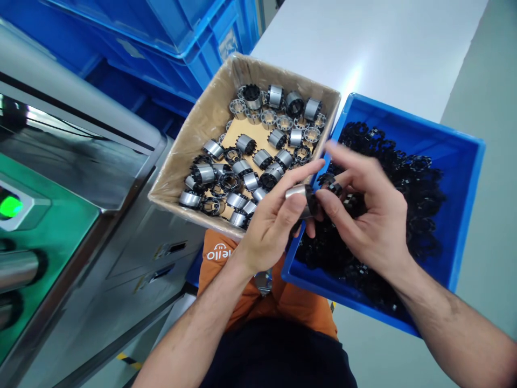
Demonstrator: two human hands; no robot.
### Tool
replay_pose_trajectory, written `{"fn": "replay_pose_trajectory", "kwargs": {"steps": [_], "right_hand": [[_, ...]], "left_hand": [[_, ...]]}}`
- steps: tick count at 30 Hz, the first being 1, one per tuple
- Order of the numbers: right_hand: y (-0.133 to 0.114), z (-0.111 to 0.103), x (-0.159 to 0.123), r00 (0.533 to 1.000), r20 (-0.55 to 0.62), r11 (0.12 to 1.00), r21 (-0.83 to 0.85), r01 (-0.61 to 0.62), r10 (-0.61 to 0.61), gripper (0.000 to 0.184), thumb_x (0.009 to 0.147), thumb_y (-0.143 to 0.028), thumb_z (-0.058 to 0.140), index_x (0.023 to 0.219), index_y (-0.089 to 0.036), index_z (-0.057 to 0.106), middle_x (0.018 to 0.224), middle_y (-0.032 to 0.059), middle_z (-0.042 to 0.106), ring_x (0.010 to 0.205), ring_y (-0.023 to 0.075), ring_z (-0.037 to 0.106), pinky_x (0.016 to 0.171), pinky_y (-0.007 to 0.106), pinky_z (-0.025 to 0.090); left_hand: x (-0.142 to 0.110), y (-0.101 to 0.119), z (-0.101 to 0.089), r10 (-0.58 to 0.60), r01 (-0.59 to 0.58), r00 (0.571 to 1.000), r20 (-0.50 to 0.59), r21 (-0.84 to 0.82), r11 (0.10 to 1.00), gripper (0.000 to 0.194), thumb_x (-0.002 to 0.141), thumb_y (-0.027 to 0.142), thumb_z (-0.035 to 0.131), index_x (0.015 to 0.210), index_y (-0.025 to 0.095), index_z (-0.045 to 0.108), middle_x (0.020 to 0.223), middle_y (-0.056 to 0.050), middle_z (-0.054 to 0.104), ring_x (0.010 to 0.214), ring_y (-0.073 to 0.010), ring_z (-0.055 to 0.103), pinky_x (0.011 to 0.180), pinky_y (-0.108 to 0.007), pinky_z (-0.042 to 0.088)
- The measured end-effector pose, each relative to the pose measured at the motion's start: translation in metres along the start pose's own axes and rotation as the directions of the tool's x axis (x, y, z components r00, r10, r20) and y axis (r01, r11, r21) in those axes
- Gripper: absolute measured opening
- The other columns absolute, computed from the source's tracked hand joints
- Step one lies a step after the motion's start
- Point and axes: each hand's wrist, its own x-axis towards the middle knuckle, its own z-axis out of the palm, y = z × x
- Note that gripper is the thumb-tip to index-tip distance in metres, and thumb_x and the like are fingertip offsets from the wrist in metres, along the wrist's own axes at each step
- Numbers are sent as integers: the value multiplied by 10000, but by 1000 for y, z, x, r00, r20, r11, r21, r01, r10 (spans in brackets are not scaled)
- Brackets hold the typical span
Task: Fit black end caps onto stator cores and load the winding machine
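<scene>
My left hand (266,226) is closed around a motor stator core (310,202), a silvery metal cylinder with a black toothed end that faces right. Pinched between the thumb and fingers of my right hand (374,215) is a black plastic ring (328,182) with teeth, close beside the core's black end. Whether the two parts touch is hidden by the fingers. My right forefinger is blurred. Both hands are above where a lined cardboard box (173,156) and a blue bin (464,178) meet.
Several stator cores (244,144), some with black ends, lie in the box on a cardboard sheet (240,129). Black plastic rings (424,194) are heaped in the bin. At left stands a metal machine (133,129) with a green panel (60,242). Stacked blue crates (161,59) and a white table (388,43) are behind.
</scene>
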Motion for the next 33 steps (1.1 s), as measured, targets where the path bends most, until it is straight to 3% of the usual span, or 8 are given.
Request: {"fn": "replay_pose_trajectory", "kwargs": {"steps": [2, 5, 8, 12, 16, 19, 25, 33], "right_hand": [[1, -3, 1, 999, -20, 994, 101, -33, 36, 270, 1112, -272, 906, 1368, -328, 843, 975, -5, 808, 800, 192, 735, 754, 356, 669], [0, -7, 3, 1000, 1, 982, 185, -28, 28, 194, 1050, -240, 973, 1200, -309, 870, 988, 1, 809, 790, 182, 717, 754, 358, 653], [-2, -8, 5, 999, 50, 969, 245, 3, -15, 194, 976, -206, 1047, 1089, -312, 931, 1008, 8, 851, 821, 180, 729, 774, 361, 652], [-6, -10, 8, 994, 89, 935, 341, -96, 70, 308, 915, -171, 1102, 1137, -336, 966, 941, -22, 852, 710, 147, 693, 664, 331, 607], [-7, -10, 10, 967, 174, 862, 443, -247, 187, 281, 904, -115, 1047, 1064, -306, 918, 827, -58, 799, 528, 102, 588, 490, 291, 473], [-6, -6, 9, 981, 122, 911, 368, -186, 152, 234, 902, -70, 960, 995, -282, 922, 936, -20, 862, 629, 109, 664, 545, 278, 520], [-1, 2, 3, 999, -15, 978, 205, -34, 38, 282, 983, -73, 868, 1084, -311, 982, 1038, 11, 904, 862, 168, 796, 778, 328, 674], [1, 10, -6, 997, -74, 989, 146, 36, -26, 364, 980, -9, 856, 1110, -327, 974, 1017, -3, 888, 869, 165, 778, 812, 347, 640]], "left_hand": [[5, -3, 0, 105, -108, 988, -113, -24, 994, 679, 1133, 897, 727, 1293, 252, 861, 981, -67, 848, 663, -178, 741, 516, -278, 488], [13, -4, 2, 144, -179, 952, -270, -112, 977, 657, 1132, 840, 753, 922, 226, 648, 1011, -73, 881, 636, -153, 733, 477, -234, 473], [16, 0, 4, 80, -131, 965, -251, -195, 972, 450, 1156, 684, 806, 1074, 265, 666, 717, 41, 712, 495, -124, 583, 457, -215, 449], [16, 3, 2, -30, -5, 990, -135, -249, 968, 511, 1171, 729, 775, 1464, 312, 733, 883, 7, 736, 579, -149, 643, 493, -255, 526], [11, 0, -1, -16, 14, 1000, -7, -165, 986, 479, 1176, 749, 772, 1302, 288, 732, 835, 15, 642, 567, -130, 587, 500, -250, 477], [3, -2, -2, -19, 28, 998, 58, -153, 988, 475, 1235, 767, 642, 1283, 295, 673, 852, 10, 663, 614, -142, 599, 528, -252, 468], [-4, -1, -6, -51, 70, 985, 163, -113, 991, 429, 1310, 665, 485, 1558, 337, 606, 879, -1, 701, 685, -165, 599, 601, -277, 439], [-2, -3, -7, 36, -37, 980, 194, 5, 999, 397, 1330, 608, 480, 1583, 330, 610, 961, -2, 679, 752, -166, 618, 698, -311, 529]]}}
